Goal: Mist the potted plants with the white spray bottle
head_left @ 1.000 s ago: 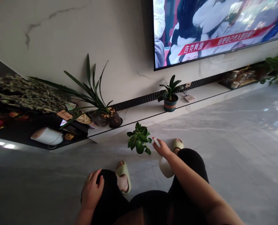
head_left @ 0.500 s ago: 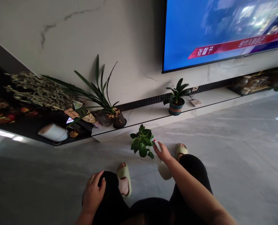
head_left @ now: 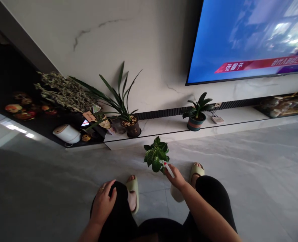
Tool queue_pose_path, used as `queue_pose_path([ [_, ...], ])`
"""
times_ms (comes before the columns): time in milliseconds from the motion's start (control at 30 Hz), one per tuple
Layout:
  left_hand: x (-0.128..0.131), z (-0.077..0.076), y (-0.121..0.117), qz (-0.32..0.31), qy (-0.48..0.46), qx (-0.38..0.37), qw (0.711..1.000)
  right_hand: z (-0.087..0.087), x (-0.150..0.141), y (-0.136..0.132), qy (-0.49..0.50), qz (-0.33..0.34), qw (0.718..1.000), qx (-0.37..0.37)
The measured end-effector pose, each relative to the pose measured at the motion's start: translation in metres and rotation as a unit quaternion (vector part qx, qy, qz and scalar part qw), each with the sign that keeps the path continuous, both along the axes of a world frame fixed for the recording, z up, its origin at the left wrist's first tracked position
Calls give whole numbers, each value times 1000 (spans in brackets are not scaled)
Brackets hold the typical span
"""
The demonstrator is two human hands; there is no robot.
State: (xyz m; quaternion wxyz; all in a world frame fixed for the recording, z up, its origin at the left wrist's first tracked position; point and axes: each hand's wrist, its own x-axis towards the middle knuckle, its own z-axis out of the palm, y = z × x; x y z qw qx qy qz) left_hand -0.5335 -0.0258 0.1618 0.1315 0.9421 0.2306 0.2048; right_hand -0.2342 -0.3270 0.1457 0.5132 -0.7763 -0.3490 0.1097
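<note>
A white spray bottle with a red nozzle tip is in my right hand, whose fingers are wrapped round its head. The nozzle points toward a small plant with broad green leaves, and its tip is close to the lower right leaves. What the plant stands in cannot be made out. My left hand lies on my left knee with its fingers stretched out, holding nothing. A ring shows on one finger.
Along the wall runs a low white ledge. On it stand a long-leaved potted plant and a green pot with a smaller plant. A white container sits on the dark shelf at left. A television hangs above.
The view has shifted, so the room appears farther right. My right hand with the spray bottle has moved lower relative to the leafy plant. My left hand stays on the knee.
</note>
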Motion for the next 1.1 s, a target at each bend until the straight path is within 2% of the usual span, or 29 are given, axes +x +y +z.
queue_pose_path([
  [100, 0, 4, -3, 13, -6, -4, 1000, 18, -1, -4, 7, 17, 999, 31],
  [233, 0, 6, -8, 27, -24, -26, 999, 34, -6, -7, 12, -17, 999, 36],
  [333, -1, 5, -11, 38, -39, -39, 998, 35, -13, -11, -5, -37, 999, 39],
  [533, -5, 5, -14, 44, -44, -59, 996, 25, -27, -25, -55, -58, 995, 54],
  [667, -7, 5, -15, 49, -49, -62, 996, 29, -36, -31, -46, -69, 995, 51],
  [767, -8, 5, -16, 48, -58, -60, 995, 41, -42, -32, -51, -86, 994, 49],
  [900, -10, 5, -18, 46, -71, -61, 994, 68, -48, -29, -63, -89, 993, 51],
  [1100, -14, 15, -25, 51, -73, -60, 994, 104, -54, -3, -67, -56, 993, 76],
])
